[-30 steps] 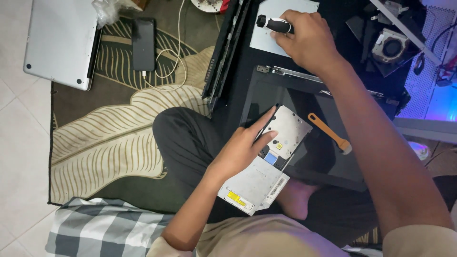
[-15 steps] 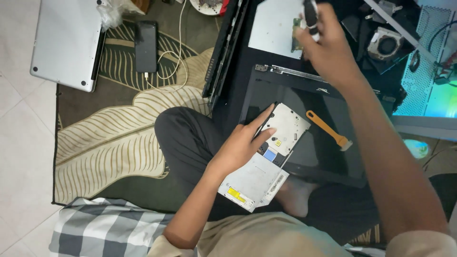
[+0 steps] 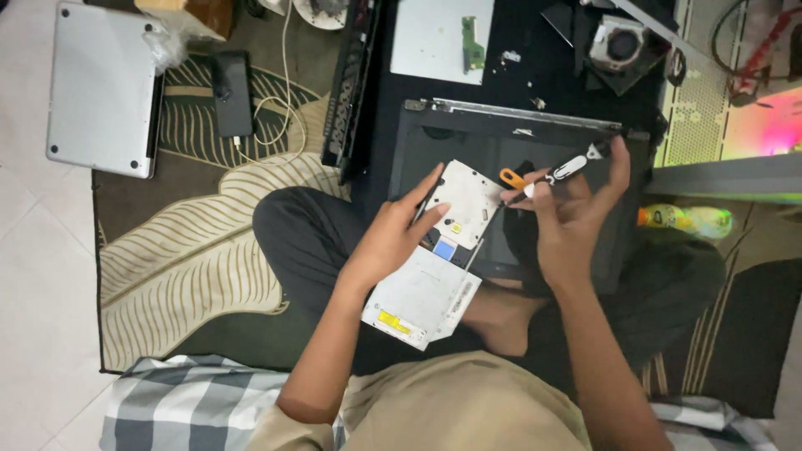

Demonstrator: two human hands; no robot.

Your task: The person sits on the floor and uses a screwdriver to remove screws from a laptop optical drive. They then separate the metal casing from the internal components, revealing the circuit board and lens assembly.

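Observation:
My left hand (image 3: 393, 238) grips a flat silver optical drive (image 3: 434, 259) over my lap, its tray part pulled out toward the dark laptop base (image 3: 493, 138). My right hand (image 3: 572, 209) holds a small screwdriver with a black and white handle (image 3: 568, 167), its tip pointing at the drive's upper right edge. An orange-handled tool (image 3: 511, 177) lies on the laptop base just beside the screwdriver tip.
A silver laptop lid (image 3: 100, 88), a black phone (image 3: 232, 92) with a white cable, a black keyboard panel (image 3: 349, 83), a white sheet (image 3: 439, 38) with a green board, and a cooling fan (image 3: 622, 46) lie around the leaf-patterned rug (image 3: 192, 259). A yellow-green bottle (image 3: 685, 221) lies right.
My right hand picked up the screwdriver from the white sheet at the top and brought it down to the drive. My left hand kept holding the drive.

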